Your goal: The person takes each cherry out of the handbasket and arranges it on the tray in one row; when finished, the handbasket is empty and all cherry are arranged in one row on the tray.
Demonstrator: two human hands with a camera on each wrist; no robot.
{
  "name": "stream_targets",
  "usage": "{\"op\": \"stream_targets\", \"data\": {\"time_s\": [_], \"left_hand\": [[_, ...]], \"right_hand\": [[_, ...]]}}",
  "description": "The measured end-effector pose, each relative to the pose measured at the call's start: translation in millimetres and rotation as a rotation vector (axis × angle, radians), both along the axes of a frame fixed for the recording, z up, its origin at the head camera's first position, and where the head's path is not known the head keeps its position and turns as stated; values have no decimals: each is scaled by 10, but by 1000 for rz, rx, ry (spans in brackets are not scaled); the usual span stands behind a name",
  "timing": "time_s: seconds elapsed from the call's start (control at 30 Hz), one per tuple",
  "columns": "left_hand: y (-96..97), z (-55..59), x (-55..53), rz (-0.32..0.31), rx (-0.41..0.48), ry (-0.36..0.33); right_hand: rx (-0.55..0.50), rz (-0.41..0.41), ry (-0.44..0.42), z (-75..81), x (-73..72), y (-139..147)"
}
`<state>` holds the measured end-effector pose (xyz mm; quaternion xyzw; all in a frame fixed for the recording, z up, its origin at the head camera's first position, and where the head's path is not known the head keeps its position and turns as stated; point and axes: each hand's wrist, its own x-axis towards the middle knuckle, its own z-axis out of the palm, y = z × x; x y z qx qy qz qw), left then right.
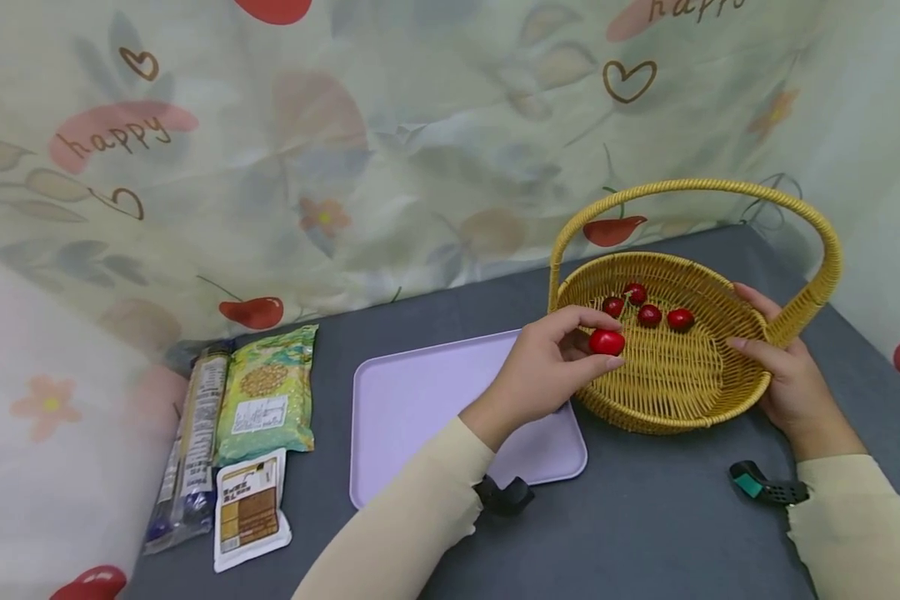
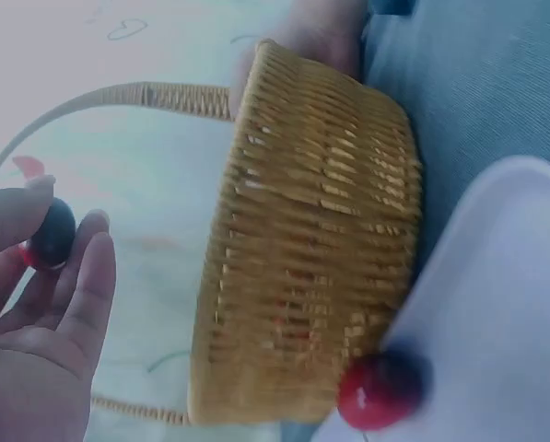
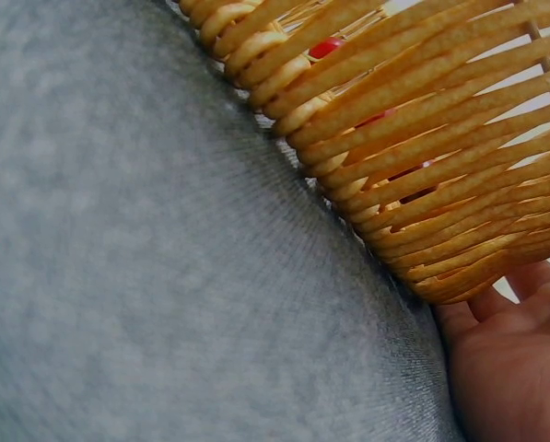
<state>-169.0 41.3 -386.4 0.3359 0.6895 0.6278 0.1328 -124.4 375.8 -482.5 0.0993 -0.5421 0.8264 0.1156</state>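
Note:
My left hand [image 1: 543, 362] pinches a red cherry [image 1: 607, 342] between thumb and fingers, above the near left rim of a yellow wicker basket [image 1: 645, 417]. The same cherry looks dark against the light in the left wrist view. Inside the basket, several red cherries [image 1: 648, 315] lie toward the back, one with a green stem. My right hand [image 1: 795, 387] grips the basket's right side near the handle, thumb over the rim and fingers outside. Another cherry [image 2: 380, 391] shows over the lilac tray [image 1: 420, 392] in the left wrist view; the left hand and arm cover that part in the head view.
At the left of the grey tabletop [image 1: 630, 517] lie a green and yellow bag [image 1: 266, 396], a small brown and white packet [image 1: 251, 510] and a long clear-wrapped pack [image 1: 195, 442]. A printed curtain [image 1: 420, 192] hangs behind. The basket's tall handle [image 1: 697, 185] arches above it.

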Motion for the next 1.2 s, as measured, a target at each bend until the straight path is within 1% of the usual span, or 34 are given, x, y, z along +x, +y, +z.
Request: {"op": "stream_targets", "data": {"time_s": [0.1, 0.2, 0.3, 0.37, 0.43, 0.5, 0.6, 0.67, 0.77, 0.83, 0.97, 1.07, 1.2], "left_hand": [[-142, -60, 16, 36, -12, -10], [-276, -132, 20, 91, -17, -10], [-376, -228, 23, 141, 2, -21], [-431, -299, 42, 173, 20, -54], [-479, -377, 73, 197, 39, -103], [-522, -455, 109, 225, 36, -141], [-577, -565, 155, 270, -7, -166], [-606, -636, 169, 304, -49, -160], [-638, -720, 168, 348, -80, -132], [-653, -780, 162, 367, -93, -109], [-671, -915, 149, 374, -153, -42], [-676, -990, 134, 375, -212, 47], [-677, -1034, 114, 388, -303, 162]], "right_hand": [[-14, 4, 2, -12, 1, -7], [-22, 1, 5, -15, 1, -9], [-20, -1, 4, 4, 3, 9], [-14, -1, 2, 9, 5, 14], [-12, 1, 0, 6, 5, 15], [-11, 4, 1, -2, 2, 13], [-14, 7, 3, -9, -5, 8], [-16, 8, 5, -8, -9, 7], [-22, 5, 9, -6, -9, 4], [-24, 5, 12, -8, -4, 3], [-32, 13, 16, -12, -5, 3], [-32, 12, 9, -7, -9, 3], [-28, 3, -7, -2, 4, 6]]}}
